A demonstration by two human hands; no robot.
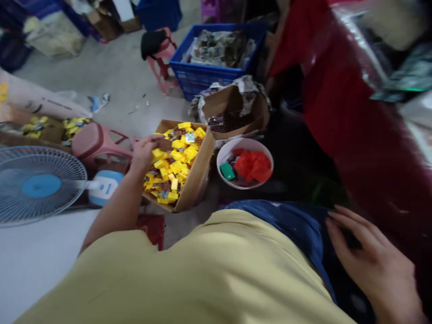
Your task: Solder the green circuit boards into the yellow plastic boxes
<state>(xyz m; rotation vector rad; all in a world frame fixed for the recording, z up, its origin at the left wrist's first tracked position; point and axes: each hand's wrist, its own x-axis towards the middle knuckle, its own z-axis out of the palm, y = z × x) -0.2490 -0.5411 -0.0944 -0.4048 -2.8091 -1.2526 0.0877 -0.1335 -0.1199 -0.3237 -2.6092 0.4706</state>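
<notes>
My left hand [146,150] reaches into a cardboard box [198,173] full of small yellow packets [175,164], its fingers curled together over the pile at the box's left side. What the fingers hold, if anything, is hidden. My right hand [366,258] rests near my blue-clad lap at the lower right, fingers spread and holding nothing. A white bowl [222,155] with red pieces and one green piece stands just right of the box. Another cardboard box [258,114] with dark brown bits sits behind the bowl.
A pink stool [96,141] and a blue fan [40,184] stand to the left. A blue crate [199,74] of papers is at the back, with another pink stool [162,58] beside it. Red cloth [354,112] fills the right side. More yellow packets [72,126] lie far left.
</notes>
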